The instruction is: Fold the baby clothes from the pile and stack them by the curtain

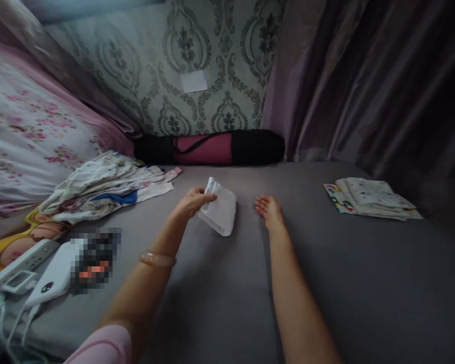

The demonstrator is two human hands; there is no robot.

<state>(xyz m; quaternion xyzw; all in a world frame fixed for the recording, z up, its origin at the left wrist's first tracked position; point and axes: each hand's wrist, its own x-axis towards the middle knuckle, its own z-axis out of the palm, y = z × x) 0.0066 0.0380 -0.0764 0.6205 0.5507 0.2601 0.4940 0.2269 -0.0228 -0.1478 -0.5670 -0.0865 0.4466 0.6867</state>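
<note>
My left hand [197, 201] pinches the upper left edge of a folded white cloth [222, 208], thumb on top. The cloth is a small compact bundle, tilted and held just over the grey sheet [220, 283]; whether its lower corner touches the sheet I cannot tell. To the right of it, my right hand [269, 208] is apart from the cloth, palm turned inward and fingers stretched out, with nothing in it. A pale bangle [157, 259] circles my left wrist.
Rumpled clothes [109, 184] lie in a heap at left. Folded cloths [375, 197] are stacked at right. A long black and maroon bag [208, 148] lies along the wall. Near left are a power strip [26, 260], a white power bank [56, 270] and cables.
</note>
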